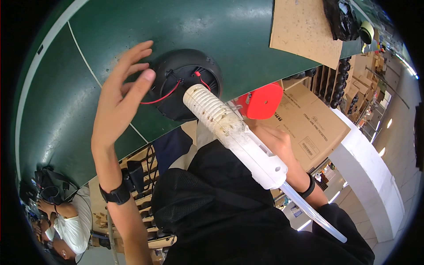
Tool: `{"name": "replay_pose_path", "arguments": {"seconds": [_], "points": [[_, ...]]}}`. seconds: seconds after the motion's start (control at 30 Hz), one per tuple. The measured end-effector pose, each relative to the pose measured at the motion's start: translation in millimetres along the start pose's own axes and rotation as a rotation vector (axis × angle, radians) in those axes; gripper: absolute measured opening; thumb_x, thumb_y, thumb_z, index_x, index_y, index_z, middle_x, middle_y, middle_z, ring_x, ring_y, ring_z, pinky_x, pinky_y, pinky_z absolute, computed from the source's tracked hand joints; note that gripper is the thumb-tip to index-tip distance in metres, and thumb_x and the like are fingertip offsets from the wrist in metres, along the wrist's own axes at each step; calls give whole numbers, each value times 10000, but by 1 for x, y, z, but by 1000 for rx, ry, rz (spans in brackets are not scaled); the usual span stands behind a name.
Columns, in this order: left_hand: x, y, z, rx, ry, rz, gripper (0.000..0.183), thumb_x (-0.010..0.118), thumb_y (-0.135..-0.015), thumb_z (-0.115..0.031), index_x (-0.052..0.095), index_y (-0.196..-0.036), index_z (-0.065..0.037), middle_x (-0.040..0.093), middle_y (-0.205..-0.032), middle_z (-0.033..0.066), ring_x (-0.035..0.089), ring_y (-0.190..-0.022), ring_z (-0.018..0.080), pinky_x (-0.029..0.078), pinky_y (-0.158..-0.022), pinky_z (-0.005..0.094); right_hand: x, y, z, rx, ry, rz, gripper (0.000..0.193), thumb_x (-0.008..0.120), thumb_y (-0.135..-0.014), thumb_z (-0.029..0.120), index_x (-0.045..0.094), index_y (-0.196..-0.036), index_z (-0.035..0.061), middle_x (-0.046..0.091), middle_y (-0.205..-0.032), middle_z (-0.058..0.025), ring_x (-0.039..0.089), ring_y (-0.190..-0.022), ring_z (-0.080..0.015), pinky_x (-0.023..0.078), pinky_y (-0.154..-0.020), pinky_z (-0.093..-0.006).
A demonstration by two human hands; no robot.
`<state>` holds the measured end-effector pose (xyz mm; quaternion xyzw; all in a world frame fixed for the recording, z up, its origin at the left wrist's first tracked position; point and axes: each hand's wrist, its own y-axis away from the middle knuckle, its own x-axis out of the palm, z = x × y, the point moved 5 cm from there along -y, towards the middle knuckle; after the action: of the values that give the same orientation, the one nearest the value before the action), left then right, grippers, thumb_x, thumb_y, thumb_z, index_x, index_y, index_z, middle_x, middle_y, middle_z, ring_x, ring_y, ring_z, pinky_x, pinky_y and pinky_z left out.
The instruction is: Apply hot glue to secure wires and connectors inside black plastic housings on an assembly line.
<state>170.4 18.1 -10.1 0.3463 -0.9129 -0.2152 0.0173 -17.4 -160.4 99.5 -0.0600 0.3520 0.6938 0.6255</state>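
green table (pixel 238 26) | tiled floor (pixel 397 145) at right | stacked brown cartons (pixel 363 82) | bright light strip (pixel 408 67), upper right

Head-worn fisheye, looking down from pretty close up
Just the one view, shot over the wearer's black clothes (pixel 247 221) toward the green surface (pixel 240 37), with straight lines bending near the rim.
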Motion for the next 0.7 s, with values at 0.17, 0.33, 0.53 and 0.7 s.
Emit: {"name": "replay_pose_path", "arguments": {"seconds": [0.17,0.33,0.53,0.7], "points": [[10,16,-1,-81,-106,25,381,562,-967,-176,568,-1339,-97,649,-1225,123,637,-960,189,502,-811,279,-4,9,-1,31,-47,43,364,719,-733,115,611,-1034,-60,655,-1050,-192,662,-933,-344,541,-788,-385],[48,74,9,-297,-200,-74,458,527,-975,-136,415,-1408,-40,613,-1211,263,635,-1111,364,534,-858,404,-1,27,-12,40,-71,27,355,715,-734,109,609,-1030,-57,654,-1072,-185,662,-954,-344,548,-797,-382],[18,81,0,-194,-366,-216,195,590,-939,-87,643,-1104,1,668,-988,111,635,-857,193,495,-737,301,3,53,-17,26,-12,-3,341,720,-723,99,610,-1013,-41,654,-1077,-176,664,-970,-335,565,-769,-368],[39,24,-62,325,-503,-10,198,738,-771,-13,681,-960,-11,560,-858,71,554,-771,200,450,-678,329,-1,57,-17,46,39,-75,325,718,-713,90,601,-990,-31,651,-1044,-163,659,-955,-318,566,-716,-359]]}}
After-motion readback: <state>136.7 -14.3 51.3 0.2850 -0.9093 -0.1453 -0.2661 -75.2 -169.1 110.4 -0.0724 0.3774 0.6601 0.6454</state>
